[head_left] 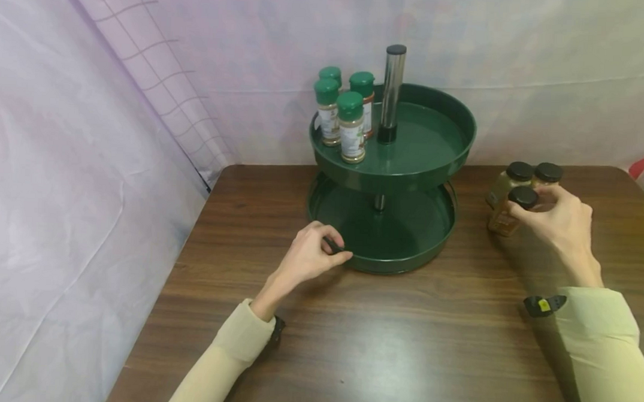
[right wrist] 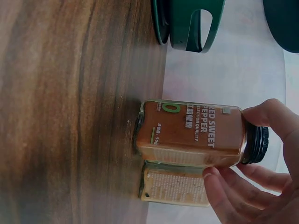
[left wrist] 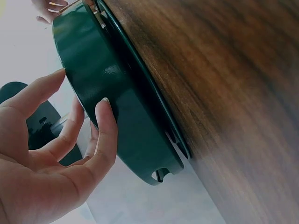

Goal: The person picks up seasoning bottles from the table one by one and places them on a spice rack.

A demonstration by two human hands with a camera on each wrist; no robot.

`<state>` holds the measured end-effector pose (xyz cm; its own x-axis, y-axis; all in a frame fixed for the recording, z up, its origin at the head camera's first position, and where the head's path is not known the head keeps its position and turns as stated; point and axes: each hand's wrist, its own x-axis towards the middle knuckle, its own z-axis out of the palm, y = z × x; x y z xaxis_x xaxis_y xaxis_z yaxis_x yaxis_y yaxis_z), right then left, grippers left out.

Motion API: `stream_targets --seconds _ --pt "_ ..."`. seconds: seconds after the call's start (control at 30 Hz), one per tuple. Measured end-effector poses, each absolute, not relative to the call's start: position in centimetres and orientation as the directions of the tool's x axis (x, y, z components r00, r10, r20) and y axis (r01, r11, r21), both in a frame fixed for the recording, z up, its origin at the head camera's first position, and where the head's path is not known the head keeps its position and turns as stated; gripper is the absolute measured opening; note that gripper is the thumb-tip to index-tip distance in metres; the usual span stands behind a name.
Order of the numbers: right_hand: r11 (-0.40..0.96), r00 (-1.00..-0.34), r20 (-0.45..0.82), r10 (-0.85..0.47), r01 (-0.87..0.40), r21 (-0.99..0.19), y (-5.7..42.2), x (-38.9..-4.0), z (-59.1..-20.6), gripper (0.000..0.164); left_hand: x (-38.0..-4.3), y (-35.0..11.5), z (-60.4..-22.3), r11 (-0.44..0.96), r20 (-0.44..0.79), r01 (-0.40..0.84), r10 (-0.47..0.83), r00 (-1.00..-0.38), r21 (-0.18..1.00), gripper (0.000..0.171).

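Observation:
A two-tier green turntable rack point(head_left: 393, 181) with a metal post stands at the back of the table. My left hand point(head_left: 314, 251) is at the front left of its lower tray point(head_left: 400, 265). In the left wrist view, that hand's point(left wrist: 51, 163) thumb and fingers straddle the tray wall point(left wrist: 110, 88) and pinch its rim. To the right, my right hand point(head_left: 561, 223) grips a square glass spice jar point(right wrist: 191, 130) near its black lid. The jar holds reddish-brown powder, its label reads "RED SWEET PEPPER", and it stands upright on the table.
Two more black-lidded jars, one at the back left point(head_left: 519, 171) and one at the back right point(head_left: 548, 172), stand close behind the gripped jar. Several green-capped spice bottles point(head_left: 352, 133) stand on the left of the upper tray point(head_left: 427, 139). A pale cloth point(head_left: 263, 72) hangs behind the wooden table point(head_left: 391, 348).

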<state>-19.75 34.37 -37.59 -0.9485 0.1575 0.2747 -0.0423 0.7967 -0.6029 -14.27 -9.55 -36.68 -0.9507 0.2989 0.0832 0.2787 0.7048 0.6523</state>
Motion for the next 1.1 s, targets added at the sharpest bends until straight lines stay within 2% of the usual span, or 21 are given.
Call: stream_targets --seconds 0.4,0.7,1.1 --pt "0.770 -0.915 0.345 0.208 -0.064 -0.635 34.0 -19.4 -35.8 0.061 -14.2 -9.6 -36.5 0.723 0.074 0.268 0.288 -0.955 0.637 0.022" --pt "0.747 -0.877 0.442 0.187 -0.165 -0.644 32.3 -19.4 -33.5 0.054 -14.2 -9.2 -36.1 0.733 0.062 0.259 0.284 -0.957 0.630 0.023" --pt "0.697 -0.908 0.403 0.115 -0.215 -0.684 28.9 -20.4 -32.0 0.052 -14.2 -9.4 -36.1 0.739 0.079 0.279 0.294 -0.952 0.614 0.023"
